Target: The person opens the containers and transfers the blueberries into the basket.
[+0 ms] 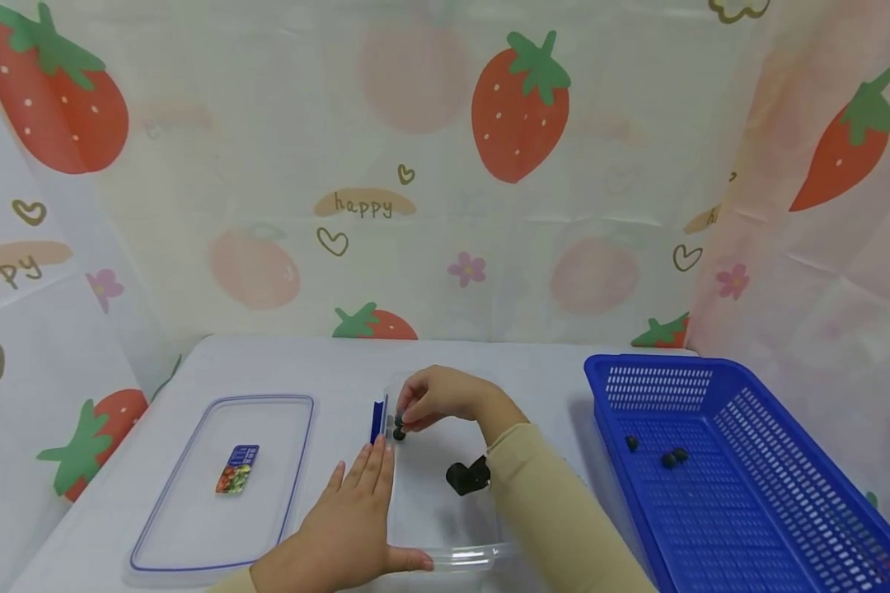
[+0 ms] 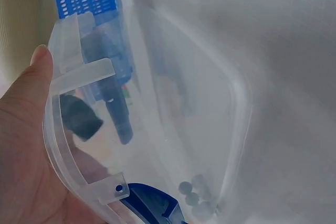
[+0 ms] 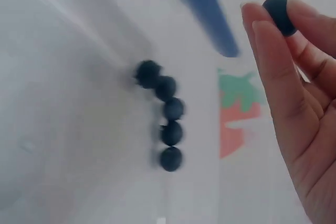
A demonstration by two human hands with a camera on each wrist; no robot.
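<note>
One dark berry (image 3: 280, 16) is pinched by the fingers of the right hand (image 1: 445, 397), near a row of berries (image 3: 172, 109) inside the clear container (image 1: 463, 555). This is apparently steadied by the left hand (image 1: 352, 519), its fingers laid straight along one side.

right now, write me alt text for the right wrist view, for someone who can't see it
A right hand pinches a small dark ball between thumb and fingers at the upper right. To its left, five similar dark balls form a bent row on a pale surface; a blurred blue strip and a printed red strawberry show between.
</note>
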